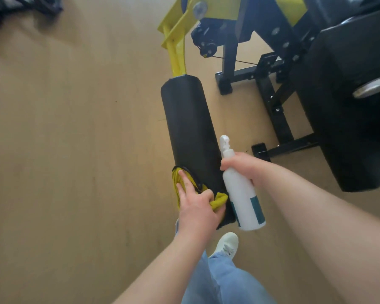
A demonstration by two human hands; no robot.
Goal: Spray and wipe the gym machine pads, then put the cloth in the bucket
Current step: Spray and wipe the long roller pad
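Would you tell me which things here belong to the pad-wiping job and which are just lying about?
In the job: black roller pad; yellow cloth, held on it by the left hand; white spray bottle, gripped by the right hand. No bucket in view.
Just about: dark gear, top left; yellow lever arm; black frame.

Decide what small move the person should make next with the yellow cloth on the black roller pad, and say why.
Probably slide the left hand and the yellow cloth along the roller pad toward the yellow arm. The cloth sits only at the pad's near end, most of the pad lies beyond it, and the right hand holds the spray bottle beside it.
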